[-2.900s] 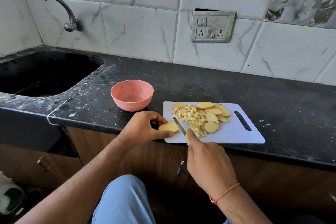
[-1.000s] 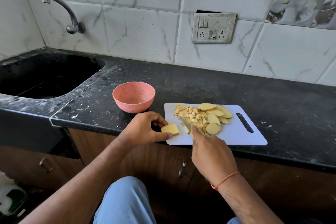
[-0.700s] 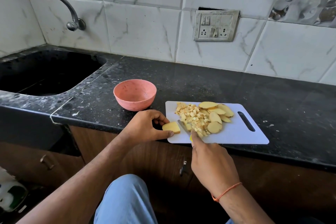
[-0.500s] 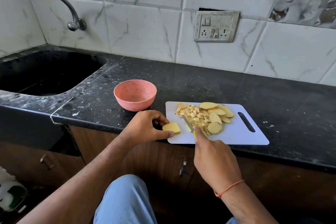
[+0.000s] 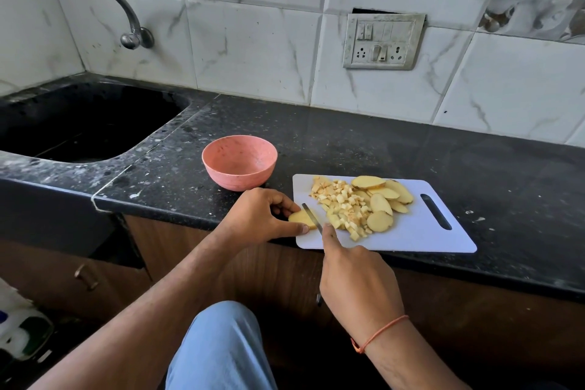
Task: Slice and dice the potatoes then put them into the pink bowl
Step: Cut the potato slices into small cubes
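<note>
Back across the potato slice [image 5: 303, 218] comes the knife [image 5: 311, 221], its blade now lying on the right end of the piece where half a second ago it pointed into the diced heap. At the near left corner of the white cutting board [image 5: 411, 237], the left hand [image 5: 260, 215] pins the slice, fingertips curled over its far edge and the thumb stretched along its near side. Gripping the knife, the right hand [image 5: 357, 282] has its fingers wrapped round a handle that is hidden from view, with the forefinger laid forward toward the blade; an orange thread [image 5: 380, 334] circles that wrist. Diced potato [image 5: 340, 204] sits heaped in the middle of the board, just right of the blade, and a fan of uncut potato slices [image 5: 384, 196] overlaps beside it, toward the board's handle slot. On the black speckled counter [image 5: 348, 142], the pink bowl [image 5: 239, 161] stands just left of the board and beyond the left hand, with nothing visible inside it. To the far left, a dark sink [image 5: 79, 123] is sunk into the counter under a curved metal tap [image 5: 120, 9], and a switch-and-socket plate [image 5: 383, 39] is fixed to the marble-patterned wall tiles [image 5: 253, 51]. Filling the lower foreground is a knee in light blue cloth [image 5: 221, 348].
</note>
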Tool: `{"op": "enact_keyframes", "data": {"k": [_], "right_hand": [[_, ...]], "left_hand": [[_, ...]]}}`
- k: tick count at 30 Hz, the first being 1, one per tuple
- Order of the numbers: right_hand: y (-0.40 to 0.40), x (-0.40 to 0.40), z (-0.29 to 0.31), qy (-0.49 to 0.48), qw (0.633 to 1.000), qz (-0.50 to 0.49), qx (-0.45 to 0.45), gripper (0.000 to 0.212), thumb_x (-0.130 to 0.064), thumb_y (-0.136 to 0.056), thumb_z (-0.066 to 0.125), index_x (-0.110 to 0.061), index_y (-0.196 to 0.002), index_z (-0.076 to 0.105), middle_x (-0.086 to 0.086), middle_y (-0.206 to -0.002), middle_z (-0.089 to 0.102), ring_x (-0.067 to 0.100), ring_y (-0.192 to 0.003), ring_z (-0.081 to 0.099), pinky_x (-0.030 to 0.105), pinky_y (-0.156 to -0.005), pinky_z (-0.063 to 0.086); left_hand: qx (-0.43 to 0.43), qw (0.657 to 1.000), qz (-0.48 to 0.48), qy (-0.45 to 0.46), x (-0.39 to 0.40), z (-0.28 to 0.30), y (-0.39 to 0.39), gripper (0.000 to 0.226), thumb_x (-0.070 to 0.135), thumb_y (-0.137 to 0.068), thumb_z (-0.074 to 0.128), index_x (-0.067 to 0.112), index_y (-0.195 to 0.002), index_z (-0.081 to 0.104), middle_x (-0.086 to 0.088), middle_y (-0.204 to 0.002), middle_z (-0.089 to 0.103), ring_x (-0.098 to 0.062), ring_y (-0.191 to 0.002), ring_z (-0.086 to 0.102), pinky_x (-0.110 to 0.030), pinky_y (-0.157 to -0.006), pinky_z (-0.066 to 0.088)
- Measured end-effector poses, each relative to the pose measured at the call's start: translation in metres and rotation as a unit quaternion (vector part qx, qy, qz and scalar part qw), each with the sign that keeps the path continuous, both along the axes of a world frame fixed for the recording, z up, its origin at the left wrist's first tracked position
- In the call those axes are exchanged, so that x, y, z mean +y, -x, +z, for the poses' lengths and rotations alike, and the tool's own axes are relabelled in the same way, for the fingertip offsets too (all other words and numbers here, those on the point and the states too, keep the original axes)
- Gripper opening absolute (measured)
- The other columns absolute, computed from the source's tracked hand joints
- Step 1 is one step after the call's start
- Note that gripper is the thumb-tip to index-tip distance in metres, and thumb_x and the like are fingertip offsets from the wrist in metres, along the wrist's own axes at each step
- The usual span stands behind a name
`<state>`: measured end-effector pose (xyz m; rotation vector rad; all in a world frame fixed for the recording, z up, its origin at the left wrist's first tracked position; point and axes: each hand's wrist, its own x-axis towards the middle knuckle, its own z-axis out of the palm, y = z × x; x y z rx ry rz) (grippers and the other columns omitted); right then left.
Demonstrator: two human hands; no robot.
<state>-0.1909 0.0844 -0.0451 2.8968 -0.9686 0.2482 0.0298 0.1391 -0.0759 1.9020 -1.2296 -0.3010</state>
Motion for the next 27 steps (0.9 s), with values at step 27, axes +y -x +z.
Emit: {"op": "enact_keyframes", "data": {"k": [27], "right_hand": [[0.057,-0.007,0.000,-0.050,0.999,0.002,-0.006,0.063,-0.027,-0.110,0.034,-0.033,-0.166,0.006,-0.006,-0.067,0.052,0.010,-0.051,0.043,0.024,-0.043,0.025]], "left_hand": [[-0.026,1.000,-0.003,0.003,0.000,-0.003,0.000,0.046,0.055,-0.068,0.095,0.032,-0.106,0.083,0.031,-0.088,0.071,0.001,-0.084,0.066,-0.014,-0.069,0.048]]}}
